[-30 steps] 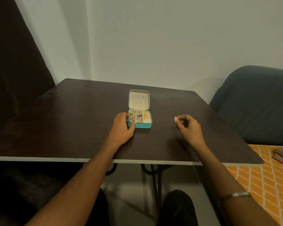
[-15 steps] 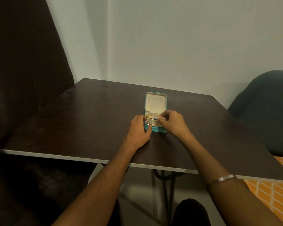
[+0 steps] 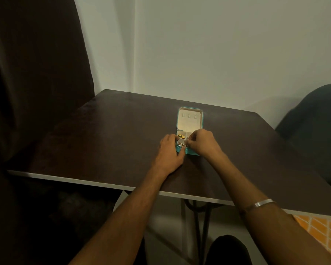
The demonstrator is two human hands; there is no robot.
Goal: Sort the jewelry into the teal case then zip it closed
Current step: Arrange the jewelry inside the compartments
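A small teal case [image 3: 190, 109] lies open on the dark table [image 3: 122, 134], its cream lid flat toward the wall. Its tray has small compartments holding gold jewelry [image 3: 180, 135]. My left hand [image 3: 169, 152] rests on the table against the case's near left corner, thumb on the front edge. My right hand [image 3: 203, 143] hovers over the right side of the tray, fingertips pinched on a small jewelry piece [image 3: 188, 139] above a compartment. The right compartments are hidden by this hand.
A dark curtain [image 3: 36, 83] hangs at the left beside the table. A dark upholstered chair [image 3: 313, 127] stands at the right. The table's pale front edge [image 3: 84, 181] runs near me. An orange patterned floor [image 3: 325, 232] shows at the lower right.
My right hand carried a small gold piece from the table's right side over to the case. The camera view swung left, so the case sits further right in view.
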